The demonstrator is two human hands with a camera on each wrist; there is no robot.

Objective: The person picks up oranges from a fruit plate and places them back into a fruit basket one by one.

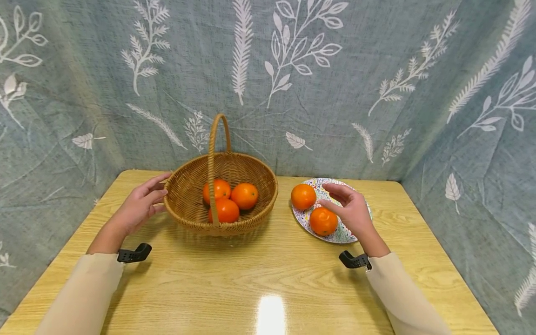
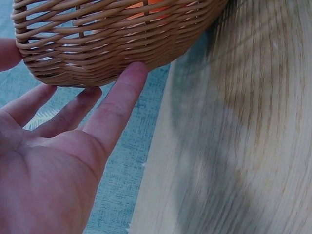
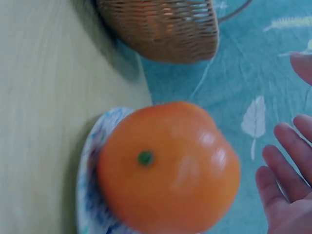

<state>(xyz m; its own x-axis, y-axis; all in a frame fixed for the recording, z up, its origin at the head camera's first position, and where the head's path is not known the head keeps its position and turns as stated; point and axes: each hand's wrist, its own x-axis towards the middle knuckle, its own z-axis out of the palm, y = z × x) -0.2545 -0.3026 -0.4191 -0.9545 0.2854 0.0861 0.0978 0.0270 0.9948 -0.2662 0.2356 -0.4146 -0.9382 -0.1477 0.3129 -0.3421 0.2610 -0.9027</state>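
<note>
My left hand [image 1: 140,204] touches the left side of a wicker basket [image 1: 259,218] with a tall handle, fingers fairly straight. In the left wrist view its fingertips [image 2: 132,75] rest against the woven wall [image 2: 97,53]. Three oranges lie in the basket: a rear one [image 1: 222,190], a right one [image 1: 244,196] and a front one [image 1: 226,211]. My right hand [image 1: 351,209] is above a patterned plate [image 1: 345,235], thumb and fingers apart, holding nothing. That plate bears two oranges, one at its left [image 1: 303,197] and one nearer me [image 1: 324,221], the latter beside my hand.
Both basket and plate stand on a light wooden table [image 1: 234,284], basket left, plate right. A grey-blue curtain [image 1: 259,130] with white leaf prints hangs behind the table and along both sides. The basket's handle [image 1: 212,172] arches high over its middle.
</note>
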